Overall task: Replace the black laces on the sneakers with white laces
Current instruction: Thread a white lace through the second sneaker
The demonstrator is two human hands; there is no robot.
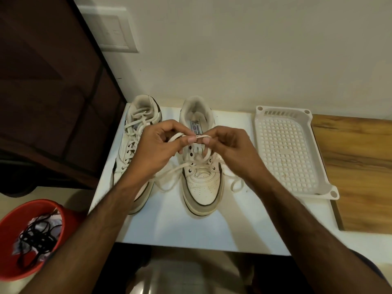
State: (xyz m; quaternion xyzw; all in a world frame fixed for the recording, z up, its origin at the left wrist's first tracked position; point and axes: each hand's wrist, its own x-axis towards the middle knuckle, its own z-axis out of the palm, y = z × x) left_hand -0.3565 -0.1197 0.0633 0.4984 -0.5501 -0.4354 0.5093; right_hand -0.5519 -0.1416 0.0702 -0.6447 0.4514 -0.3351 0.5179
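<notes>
Two white sneakers stand on a white table [191,230], toes toward me. The left sneaker [135,132] is laced in white up to its collar. The right sneaker [201,187] carries a white lace [169,179] through its lower eyelets, with loose ends trailing on the table at both sides. Above its tongue, my left hand [157,149] and my right hand [229,149] each pinch a stretch of that white lace, thumbs nearly touching. The black laces [37,238] lie bundled in a red bucket at the lower left.
The red bucket [12,262] sits on the floor left of the table. A white perforated plastic tray [286,149] lies at the table's right, overlapping a wooden surface [356,166]. A dark cabinet [48,92] stands to the left, and a pale wall rises behind.
</notes>
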